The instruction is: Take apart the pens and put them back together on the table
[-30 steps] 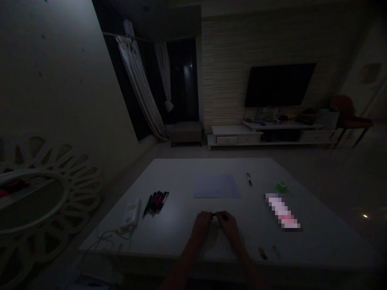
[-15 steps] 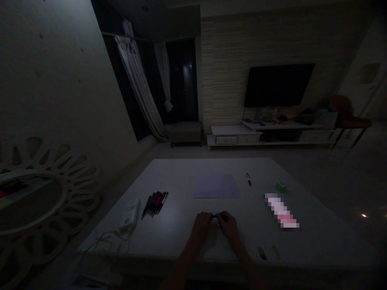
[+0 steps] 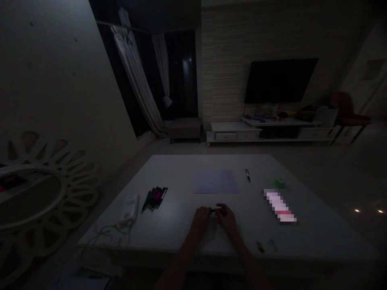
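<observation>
The room is very dark. My left hand (image 3: 201, 219) and my right hand (image 3: 226, 218) rest close together on the white table (image 3: 181, 169), near its front edge. Both have their fingers curled, and the fingertips meet on a small dark object (image 3: 213, 210) held between them; I cannot make out what it is. Just beyond my hands lies a pale sheet of paper (image 3: 215, 181). A single black pen (image 3: 248, 175) lies to the right of the sheet.
Several coloured pens (image 3: 155, 198) lie at the left, beside a white power adapter (image 3: 129, 208) with a cable. A green object (image 3: 279, 183) and a pink-white package (image 3: 279, 206) lie at the right. Two small items (image 3: 260, 247) sit near the front edge. A TV (image 3: 279, 80) hangs beyond.
The view has tilted slightly, so everything sits a little higher in the frame. My hands stay together on the small object with no clear change in grip.
</observation>
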Available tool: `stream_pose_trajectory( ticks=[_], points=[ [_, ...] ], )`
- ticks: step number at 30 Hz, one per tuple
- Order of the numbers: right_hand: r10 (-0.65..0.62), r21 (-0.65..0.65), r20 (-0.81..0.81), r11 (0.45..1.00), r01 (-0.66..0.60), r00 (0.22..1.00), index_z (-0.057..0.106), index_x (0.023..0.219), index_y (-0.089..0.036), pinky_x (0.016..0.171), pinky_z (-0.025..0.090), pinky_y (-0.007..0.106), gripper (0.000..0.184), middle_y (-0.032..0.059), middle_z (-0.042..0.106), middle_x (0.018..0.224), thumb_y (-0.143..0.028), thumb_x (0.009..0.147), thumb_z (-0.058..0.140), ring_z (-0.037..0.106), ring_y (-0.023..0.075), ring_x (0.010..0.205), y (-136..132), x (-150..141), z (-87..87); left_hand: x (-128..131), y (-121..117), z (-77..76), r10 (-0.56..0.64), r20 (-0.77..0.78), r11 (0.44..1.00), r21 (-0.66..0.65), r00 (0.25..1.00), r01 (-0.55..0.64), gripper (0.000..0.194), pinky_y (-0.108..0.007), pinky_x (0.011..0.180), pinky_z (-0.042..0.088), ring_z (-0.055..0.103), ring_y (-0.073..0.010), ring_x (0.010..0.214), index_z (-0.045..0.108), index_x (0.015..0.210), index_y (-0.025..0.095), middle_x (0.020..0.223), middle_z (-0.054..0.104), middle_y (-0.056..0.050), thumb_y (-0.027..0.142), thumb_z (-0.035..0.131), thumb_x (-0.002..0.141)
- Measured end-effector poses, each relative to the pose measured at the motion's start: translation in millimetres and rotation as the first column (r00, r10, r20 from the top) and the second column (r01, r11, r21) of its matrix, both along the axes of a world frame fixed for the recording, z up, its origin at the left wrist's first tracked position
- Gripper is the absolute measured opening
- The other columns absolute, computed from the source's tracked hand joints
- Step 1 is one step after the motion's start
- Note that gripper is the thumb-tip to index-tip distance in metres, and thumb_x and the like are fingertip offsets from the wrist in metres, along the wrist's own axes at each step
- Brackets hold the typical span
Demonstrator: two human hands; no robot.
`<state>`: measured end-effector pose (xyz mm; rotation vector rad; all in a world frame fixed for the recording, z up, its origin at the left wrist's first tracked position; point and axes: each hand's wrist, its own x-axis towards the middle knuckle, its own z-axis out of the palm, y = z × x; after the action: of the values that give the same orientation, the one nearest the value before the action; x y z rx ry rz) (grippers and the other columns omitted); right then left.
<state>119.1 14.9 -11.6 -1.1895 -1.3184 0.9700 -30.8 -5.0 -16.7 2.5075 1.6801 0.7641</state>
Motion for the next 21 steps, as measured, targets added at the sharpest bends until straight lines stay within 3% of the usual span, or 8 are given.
stream_pose_trajectory(
  ticks=[2, 5, 10, 14, 18, 21],
  points=[
    [0.028, 0.016, 0.007, 0.999, -0.028, 1.0, 0.067, 0.077, -0.016, 0.054, 0.046, 0.027, 0.045, 0.0076, 0.068, 0.068, -0.059, 0.068, 0.061, 0.061, 0.0191, 0.059, -0.6, 0.5, 0.6, -0.3, 0.5, -1.0, -0.003, -0.003, 1.0, 0.007, 1.0, 0.003, 0.021, -0.034, 0.08, 0.042, 0.054, -0.0187, 0.088, 0.053, 0.103, 0.017, 0.095, 0.061, -0.005, 0.007, 0.045, 0.086],
    [-0.015, 0.021, 0.061, 1.0, 0.014, 0.998, 0.064, 0.062, -0.016, 0.052, 0.044, 0.026, 0.044, 0.0053, 0.062, 0.054, -0.059, 0.071, 0.058, 0.057, 0.017, 0.053, -1.4, 0.8, 2.5, -1.0, 2.1, -3.2, -0.01, -0.014, 1.0, -0.003, 1.0, 0.01, 0.024, -0.034, 0.081, 0.042, 0.054, -0.0186, 0.089, 0.053, 0.106, 0.018, 0.098, 0.061, -0.006, 0.007, 0.044, 0.086],
    [0.012, 0.015, -0.024, 1.0, -0.012, 1.0, 0.065, 0.075, -0.015, 0.052, 0.045, 0.025, 0.044, 0.006, 0.066, 0.064, -0.059, 0.068, 0.061, 0.058, 0.0165, 0.055, -1.5, 1.5, 4.3, -0.3, 2.7, -1.4, -0.009, -0.023, 0.999, -0.032, 1.0, 0.008, 0.019, -0.034, 0.081, 0.041, 0.053, -0.0189, 0.09, 0.054, 0.101, 0.018, 0.096, 0.061, -0.006, 0.01, 0.042, 0.088],
    [-0.055, 0.0, 0.049, 0.998, 0.055, 0.997, 0.061, 0.062, -0.016, 0.05, 0.043, 0.025, 0.045, 0.0043, 0.061, 0.053, -0.061, 0.07, 0.058, 0.055, 0.016, 0.051, -1.2, 2.6, 3.4, 0.9, 2.1, 0.4, -0.019, -0.027, 1.0, -0.017, 0.999, 0.018, 0.018, -0.034, 0.081, 0.041, 0.053, -0.0186, 0.088, 0.055, 0.1, 0.017, 0.095, 0.061, -0.005, 0.011, 0.042, 0.089],
    [-0.023, 0.015, 0.014, 1.0, 0.023, 1.0, 0.063, 0.074, -0.015, 0.052, 0.044, 0.025, 0.044, 0.0056, 0.065, 0.063, -0.059, 0.069, 0.059, 0.057, 0.0161, 0.055, -0.7, 2.4, 2.7, 0.4, 2.3, -1.1, -0.018, -0.026, 1.0, -0.001, 0.999, 0.018, 0.018, -0.035, 0.081, 0.041, 0.053, -0.0189, 0.089, 0.054, 0.102, 0.017, 0.095, 0.061, -0.005, 0.01, 0.043, 0.089],
    [-0.042, 0.008, 0.02, 0.999, 0.042, 0.999, 0.061, 0.067, -0.016, 0.05, 0.043, 0.025, 0.042, 0.0036, 0.061, 0.056, -0.058, 0.07, 0.059, 0.055, 0.0151, 0.051, -1.0, 1.9, 2.9, -0.1, 2.3, -1.7, -0.026, -0.016, 1.0, 0.003, 1.0, 0.026, 0.018, -0.035, 0.082, 0.042, 0.053, -0.0187, 0.089, 0.053, 0.102, 0.017, 0.095, 0.06, -0.006, 0.009, 0.043, 0.089]
  ],
)
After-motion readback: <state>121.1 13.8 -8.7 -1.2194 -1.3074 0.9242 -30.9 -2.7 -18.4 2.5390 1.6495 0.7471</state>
